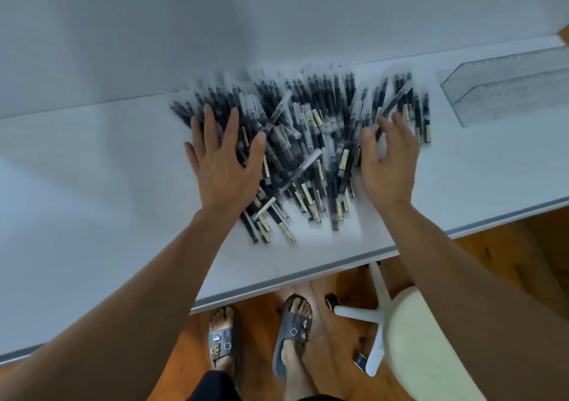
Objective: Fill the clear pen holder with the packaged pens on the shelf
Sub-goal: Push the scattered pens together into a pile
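1. 2 bare forearms are reaching out from the bottom corners of the view, and below them 2 feet in grey slippers (221, 342) are standing on a wooden floor (508, 246) beside a cream stool (425, 339) on white legs.
2. The left hand (223, 160) is lying flat on the left edge of the pen pile, fingers straight and spread, gripping nothing.
3. The right hand (389, 160) is cupping over the right side of the pile with fingers curved. 1 slanting pen is passing between thumb and fingers, but blur is hiding whether it is pinched.
4. The packaged pens (308, 129) are lying in a loose, criss-crossed heap in the middle of the white shelf (92, 169), between the 2 hands, some nearing the front edge.
5. The clear pen holder (505, 86) is sitting at the far right of the shelf, well apart from the heap, and is looking empty.
6. Judged from this, each pen is likely handling as light and stiff. The clear sleeves are probably making them slippery, so they may slide over one another and off the smooth top.
7. Gathering a small bundle around its middle, with the pens lined up, is seeming the safest hold. A loose grab risks dropping some.
8. The shelf is running smooth and bare to the left, backing onto a plain pale wall (277, 15).
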